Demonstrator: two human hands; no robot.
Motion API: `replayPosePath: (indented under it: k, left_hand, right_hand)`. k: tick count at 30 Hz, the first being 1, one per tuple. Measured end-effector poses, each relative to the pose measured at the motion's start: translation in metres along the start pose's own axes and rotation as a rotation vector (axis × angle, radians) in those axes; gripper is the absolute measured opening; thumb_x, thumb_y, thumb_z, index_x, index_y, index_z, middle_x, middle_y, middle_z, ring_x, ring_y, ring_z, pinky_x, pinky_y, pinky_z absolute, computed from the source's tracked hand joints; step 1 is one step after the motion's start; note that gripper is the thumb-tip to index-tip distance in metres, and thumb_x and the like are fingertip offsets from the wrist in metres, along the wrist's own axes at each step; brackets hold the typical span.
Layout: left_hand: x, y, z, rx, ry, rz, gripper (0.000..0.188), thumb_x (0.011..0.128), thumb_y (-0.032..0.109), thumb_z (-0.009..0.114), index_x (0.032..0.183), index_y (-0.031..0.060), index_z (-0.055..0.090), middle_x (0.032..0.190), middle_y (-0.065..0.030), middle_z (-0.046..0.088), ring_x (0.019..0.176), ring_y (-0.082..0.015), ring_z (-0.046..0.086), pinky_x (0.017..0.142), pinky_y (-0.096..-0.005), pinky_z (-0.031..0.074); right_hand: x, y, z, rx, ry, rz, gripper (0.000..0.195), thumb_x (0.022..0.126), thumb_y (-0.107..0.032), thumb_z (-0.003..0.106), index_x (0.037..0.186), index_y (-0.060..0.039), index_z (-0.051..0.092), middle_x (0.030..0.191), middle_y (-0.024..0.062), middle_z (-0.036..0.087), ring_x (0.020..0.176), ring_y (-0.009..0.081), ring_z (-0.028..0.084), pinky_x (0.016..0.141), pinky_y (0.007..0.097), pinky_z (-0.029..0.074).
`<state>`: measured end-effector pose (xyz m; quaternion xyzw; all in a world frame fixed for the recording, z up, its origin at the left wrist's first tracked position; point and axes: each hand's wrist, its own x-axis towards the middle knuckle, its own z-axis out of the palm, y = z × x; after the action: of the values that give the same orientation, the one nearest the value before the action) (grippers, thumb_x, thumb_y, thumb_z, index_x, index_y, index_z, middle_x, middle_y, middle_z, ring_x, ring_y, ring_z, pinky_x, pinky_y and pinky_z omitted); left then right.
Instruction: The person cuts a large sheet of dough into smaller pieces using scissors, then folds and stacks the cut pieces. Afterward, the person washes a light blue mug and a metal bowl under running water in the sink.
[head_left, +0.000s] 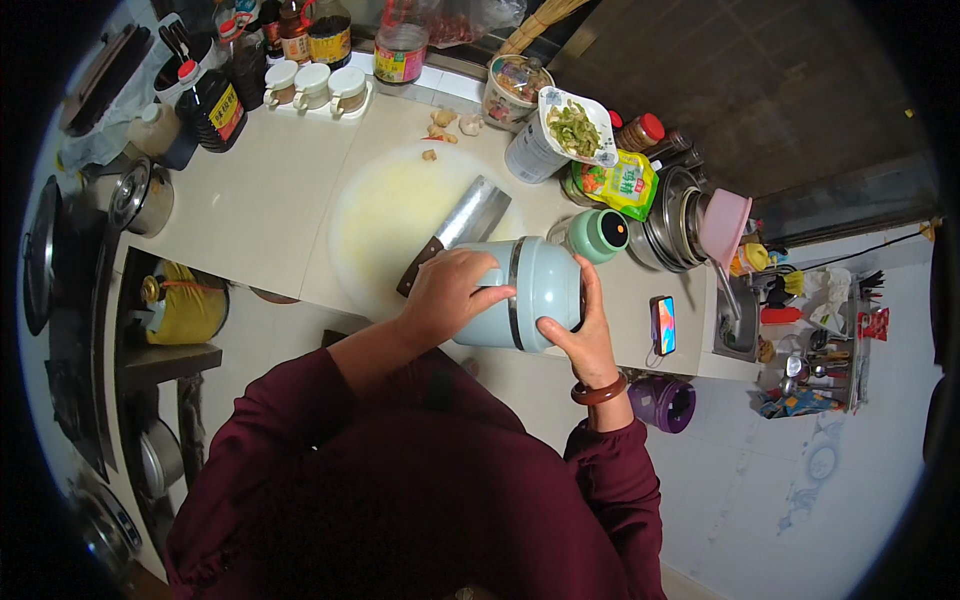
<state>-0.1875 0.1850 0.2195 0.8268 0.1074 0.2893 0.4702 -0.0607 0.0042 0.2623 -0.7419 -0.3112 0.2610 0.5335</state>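
My left hand (448, 292) and my right hand (581, 334) hold a light blue, rounded kitchen appliance (544, 277) from either side, lying tilted on its side in the air at the counter's front edge. A dark shiny band rings its middle. The left hand grips near its small handle; the right spreads over the other end. Behind the left hand, a cleaver (474, 214) with a brown handle lies on a round, pale cutting board (382, 199). Past the appliance stands a mint-green chopper (592, 234) with a black top. What is inside the appliance cannot be seen.
Ginger (442, 118) and garlic (471, 124) lie behind the board. A white bowl (606, 156) of chopped green vegetable rests on a can (531, 154). Stacked metal bowls (660, 236), a phone (664, 325) and a sink (731, 345) are at right; spice jars (313, 86) back left.
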Motion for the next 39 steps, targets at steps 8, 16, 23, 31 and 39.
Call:
replayPosePath:
  k: [8, 16, 23, 31, 39]
  left_hand:
    - [0.006, -0.001, -0.004, -0.108, -0.059, 0.041, 0.032, 0.082, 0.029, 0.072, 0.082, 0.0009, 0.056, 0.068, -0.0172, 0.054, 0.062, -0.0346, 0.053, 0.059, -0.0402, 0.042]
    - [0.015, -0.012, -0.021, -0.260, -0.150, -0.084, 0.025, 0.088, 0.024, 0.064, 0.082, 0.0005, 0.056, 0.068, -0.0157, 0.053, 0.061, -0.0233, 0.050, 0.060, -0.0351, 0.042]
    - [0.023, -0.033, -0.028, -0.446, -0.248, -0.247, 0.033, 0.094, 0.033, 0.054, 0.085, 0.0015, 0.054, 0.070, -0.0075, 0.051, 0.067, -0.0149, 0.048, 0.064, -0.0299, 0.042]
    - [0.018, -0.053, -0.021, -0.691, -0.140, -0.219, 0.060, 0.088, 0.065, 0.052, 0.080, 0.0059, 0.051, 0.071, 0.0028, 0.047, 0.068, -0.0056, 0.042, 0.060, -0.0221, 0.035]
    - [0.019, -0.052, -0.023, -0.866, -0.105, -0.243, 0.057, 0.087, 0.063, 0.056, 0.081, 0.0062, 0.052, 0.070, 0.0041, 0.042, 0.066, -0.0053, 0.036, 0.060, -0.0217, 0.030]
  right_hand:
    - [-0.004, -0.008, -0.009, -0.133, -0.025, -0.053, 0.099, 0.063, -0.023, 0.084, 0.144, -0.0073, 0.029, 0.141, 0.0161, 0.040, 0.130, 0.0287, 0.040, 0.108, 0.0398, 0.033]
    - [-0.006, -0.028, -0.017, -0.369, -0.161, -0.271, 0.105, 0.053, -0.031, 0.087, 0.141, -0.0062, 0.036, 0.144, 0.0176, 0.035, 0.136, 0.0328, 0.033, 0.111, 0.0423, 0.029]
    - [-0.004, -0.043, -0.039, -0.131, -0.154, -0.211, 0.116, 0.051, -0.040, 0.089, 0.145, -0.0064, 0.028, 0.146, 0.0145, 0.034, 0.137, 0.0294, 0.032, 0.113, 0.0406, 0.026]
    - [-0.004, -0.046, -0.039, 0.233, 0.018, -0.132, 0.129, 0.053, -0.059, 0.085, 0.149, -0.0060, 0.018, 0.144, 0.0126, 0.034, 0.132, 0.0251, 0.037, 0.109, 0.0377, 0.032]
    - [-0.020, 0.000, -0.072, 0.629, 0.022, -0.104, 0.096, 0.074, -0.054, 0.075, 0.145, -0.0061, 0.031, 0.141, 0.0115, 0.042, 0.128, 0.0259, 0.044, 0.108, 0.0439, 0.037]
